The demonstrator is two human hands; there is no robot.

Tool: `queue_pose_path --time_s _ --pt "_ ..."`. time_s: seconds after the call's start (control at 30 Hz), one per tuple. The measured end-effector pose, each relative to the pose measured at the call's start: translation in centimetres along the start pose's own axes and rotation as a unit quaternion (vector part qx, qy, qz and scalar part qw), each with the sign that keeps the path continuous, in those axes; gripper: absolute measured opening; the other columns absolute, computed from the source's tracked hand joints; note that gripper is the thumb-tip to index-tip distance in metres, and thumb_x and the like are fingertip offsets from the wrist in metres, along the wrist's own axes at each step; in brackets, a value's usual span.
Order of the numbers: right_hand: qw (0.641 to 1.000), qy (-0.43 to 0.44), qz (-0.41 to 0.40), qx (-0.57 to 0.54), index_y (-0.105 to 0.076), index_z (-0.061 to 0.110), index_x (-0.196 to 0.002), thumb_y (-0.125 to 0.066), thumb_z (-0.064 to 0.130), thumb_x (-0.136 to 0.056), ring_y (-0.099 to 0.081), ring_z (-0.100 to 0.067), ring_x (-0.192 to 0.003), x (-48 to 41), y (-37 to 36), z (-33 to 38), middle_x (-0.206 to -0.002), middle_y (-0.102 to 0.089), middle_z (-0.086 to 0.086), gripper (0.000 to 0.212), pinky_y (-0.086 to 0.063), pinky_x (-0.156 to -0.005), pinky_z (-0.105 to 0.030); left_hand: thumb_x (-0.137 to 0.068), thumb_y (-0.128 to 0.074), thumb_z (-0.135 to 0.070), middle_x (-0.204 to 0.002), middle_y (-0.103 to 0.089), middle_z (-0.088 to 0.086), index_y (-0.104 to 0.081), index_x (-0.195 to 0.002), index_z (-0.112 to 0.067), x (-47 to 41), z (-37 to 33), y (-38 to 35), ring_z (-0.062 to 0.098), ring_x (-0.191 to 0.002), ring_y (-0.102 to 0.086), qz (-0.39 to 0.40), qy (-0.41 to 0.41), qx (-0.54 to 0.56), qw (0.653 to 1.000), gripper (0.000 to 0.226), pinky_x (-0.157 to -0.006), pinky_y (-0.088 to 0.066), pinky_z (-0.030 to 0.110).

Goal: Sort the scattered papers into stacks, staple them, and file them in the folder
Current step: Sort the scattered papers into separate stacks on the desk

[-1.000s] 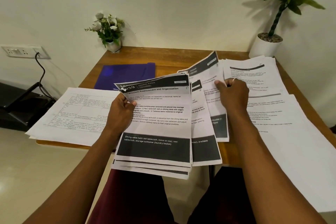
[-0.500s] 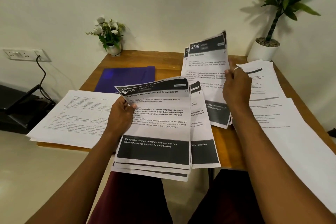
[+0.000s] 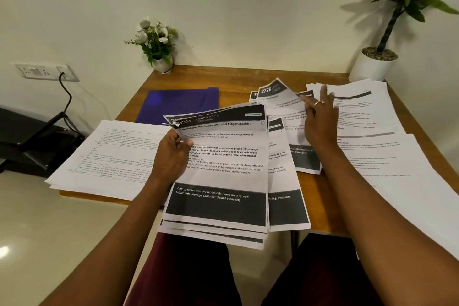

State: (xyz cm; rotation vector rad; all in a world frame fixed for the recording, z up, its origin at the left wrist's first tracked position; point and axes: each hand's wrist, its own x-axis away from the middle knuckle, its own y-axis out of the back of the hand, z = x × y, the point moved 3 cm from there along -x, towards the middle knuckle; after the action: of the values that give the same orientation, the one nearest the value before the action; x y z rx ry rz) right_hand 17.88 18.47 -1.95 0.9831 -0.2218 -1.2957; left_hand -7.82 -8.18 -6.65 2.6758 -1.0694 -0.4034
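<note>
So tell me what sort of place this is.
Likely a home or small office corner: a wooden table strewn with printed papers, a wall socket beside it, and a potted plant.

Black-banded sheets fanned at ctr; blue folder flat behind

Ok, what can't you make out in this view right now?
Head view:
- stack: sheets under the top page are covered; count unknown.
- right hand: grip on the 2726 sheet is motion-blurred.
- folder: near edge is behind the stack.
- left pile: text too small.
- right pile: cut by the frame edge.
</note>
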Motion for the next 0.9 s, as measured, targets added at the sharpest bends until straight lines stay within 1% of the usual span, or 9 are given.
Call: queue_pose_path --time_s 0.07,0.1,0.17,0.3,0.37,0.47,0.53,0.73,0.9 --pt "0.996 0.014 -0.022 -0.084 -0.061 0.019 -0.137 -0.045 0.015 -0.108 -0.043 -0.023 -0.141 -0.1 1.3 1.2 -0.154 -0.047 -0.006 0.034 -0.039 -0.113 -0.022 -0.100 -0.061 -0.011 -0.115 -0.072 -0.005 -0.061 -0.116 -0.017 -0.1 0.0 0.0 0.013 -0.101 -0.072 -0.002 0.002 -0.003 1.000 0.017 -0.078 -0.060 0.026" --pt "0.992 0.015 -0.036 -0.118 -0.062 0.018 -0.136 -0.044 0.016 -0.108 -0.056 -0.017 -0.125 -0.1 2.1 2.0 -0.142 -0.059 -0.004 0.033 -0.046 -0.092 -0.007 -0.100 -0.061 -0.010 -0.115 -0.073 -0.003 -0.062 -0.116 -0.015 -0.1 0.1 0.0 0.014 -0.101 -0.072 -0.005 0.002 -0.004 1.000 0.017 -0.078 -0.059 0.025" --pt "0.986 0.024 -0.072 -0.148 -0.065 0.017 -0.133 -0.045 0.018 -0.108 -0.060 -0.005 -0.099 -0.4 3.6 3.5 -0.119 -0.066 0.003 0.032 -0.045 -0.068 -0.003 -0.099 -0.062 -0.008 -0.113 -0.073 0.003 -0.061 -0.114 -0.011 -0.2 0.1 0.0 0.014 -0.093 -0.070 -0.015 0.003 -0.009 1.000 0.015 -0.071 -0.056 0.016" --pt "0.957 0.089 -0.159 -0.224 -0.067 0.014 -0.128 -0.045 0.011 -0.106 -0.053 0.024 -0.100 -0.5 6.5 6.3 -0.123 -0.065 0.005 0.031 -0.041 -0.079 0.001 -0.098 -0.062 -0.003 -0.109 -0.070 0.000 -0.061 -0.115 -0.003 0.1 -0.3 -0.1 -0.001 -0.091 -0.067 -0.035 -0.011 -0.035 0.999 0.017 -0.070 -0.048 0.003" --pt "0.942 0.115 -0.185 -0.254 -0.066 0.015 -0.128 -0.044 0.014 -0.107 -0.053 0.021 -0.107 -0.3 7.7 7.8 -0.127 -0.065 0.004 0.031 -0.044 -0.081 -0.003 -0.097 -0.063 -0.002 -0.107 -0.069 -0.004 -0.062 -0.114 -0.002 0.1 -0.3 0.0 -0.011 -0.092 -0.065 -0.034 -0.017 -0.044 0.998 0.017 -0.075 -0.049 0.004" --pt "0.924 0.134 -0.194 -0.301 -0.067 0.016 -0.125 -0.045 0.017 -0.107 -0.058 0.006 -0.114 0.0 8.8 9.8 -0.123 -0.066 0.011 0.029 -0.049 -0.089 -0.015 -0.098 -0.063 -0.004 -0.097 -0.070 0.003 -0.064 -0.114 0.000 -0.3 0.1 0.0 0.013 -0.079 -0.068 -0.026 -0.004 -0.039 0.999 0.017 -0.074 -0.055 0.020" --pt "0.916 0.108 -0.171 -0.347 -0.066 0.020 -0.123 -0.046 0.016 -0.106 -0.061 0.000 -0.113 -0.1 8.7 10.6 -0.118 -0.067 0.013 0.026 -0.051 -0.096 -0.024 -0.098 -0.062 -0.005 -0.089 -0.068 0.003 -0.064 -0.114 0.002 -0.3 0.1 0.1 0.028 -0.080 -0.063 -0.025 0.000 -0.033 0.999 0.017 -0.068 -0.056 0.023" --pt "0.916 -0.021 0.038 -0.398 -0.068 0.027 -0.104 -0.048 0.012 -0.106 -0.069 -0.003 -0.084 0.4 5.4 10.5 -0.088 -0.075 0.014 0.025 -0.058 -0.080 -0.031 -0.104 -0.057 -0.017 -0.105 -0.075 0.002 -0.063 -0.113 -0.009 0.3 -0.4 0.4 0.012 -0.096 -0.073 -0.022 -0.003 0.045 0.999 0.014 -0.078 -0.060 0.029" --pt "0.870 -0.150 0.219 -0.416 -0.070 0.020 -0.106 -0.048 0.014 -0.106 -0.073 -0.023 -0.095 3.8 0.5 9.4 -0.100 -0.078 -0.004 0.023 -0.058 -0.090 -0.045 -0.106 -0.051 -0.038 -0.115 -0.075 -0.002 -0.066 -0.121 -0.022 0.5 -0.8 0.8 0.019 -0.103 -0.073 -0.030 0.028 0.066 0.997 0.027 -0.086 -0.060 0.046"
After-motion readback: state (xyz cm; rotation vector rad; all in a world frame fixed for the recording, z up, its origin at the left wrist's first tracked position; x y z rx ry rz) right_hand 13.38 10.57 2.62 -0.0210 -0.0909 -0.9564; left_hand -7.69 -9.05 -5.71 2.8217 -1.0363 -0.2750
